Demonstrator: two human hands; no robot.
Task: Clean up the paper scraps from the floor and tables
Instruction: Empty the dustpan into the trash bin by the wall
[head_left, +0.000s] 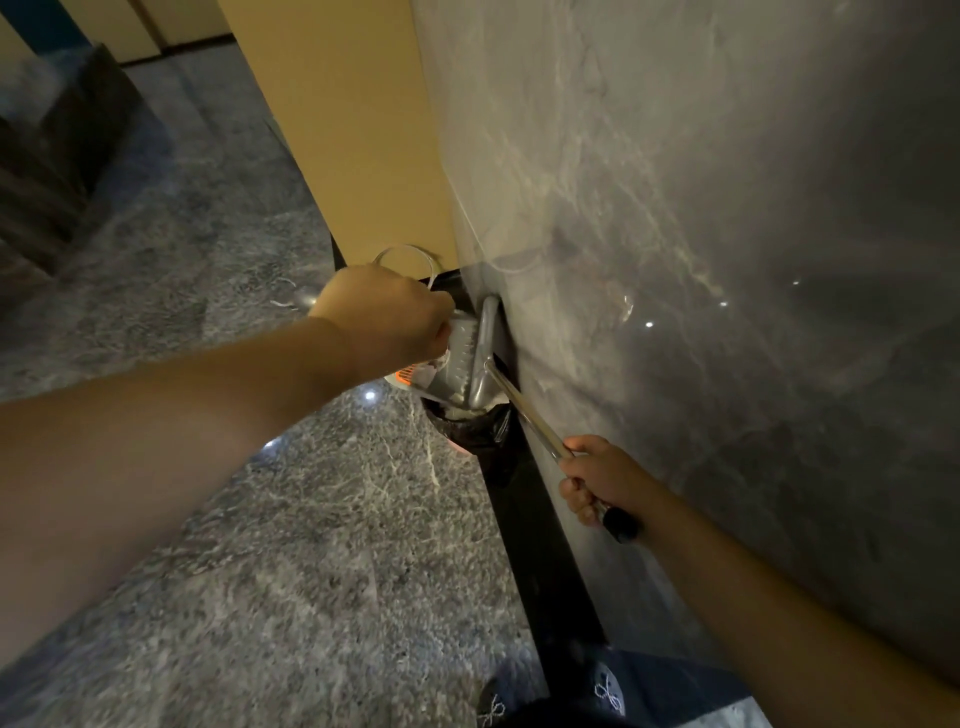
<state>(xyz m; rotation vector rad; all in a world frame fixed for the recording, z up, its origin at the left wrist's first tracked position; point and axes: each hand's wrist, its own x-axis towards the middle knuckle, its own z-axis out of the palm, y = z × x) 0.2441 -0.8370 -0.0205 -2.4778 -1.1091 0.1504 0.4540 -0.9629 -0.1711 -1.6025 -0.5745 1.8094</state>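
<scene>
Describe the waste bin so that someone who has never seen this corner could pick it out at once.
Follow the grey marble wall down to the black strip along its foot. The waste bin stands there on the floor, under the tilted grey dustpan held by the left hand. It alone has a black bag lining and an orange body.

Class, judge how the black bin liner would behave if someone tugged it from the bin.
The black bin liner looks thin and creased, so probably floppy and light. Its glossy folds suggest it is slippery. Paper scraps inside might spill.
</scene>
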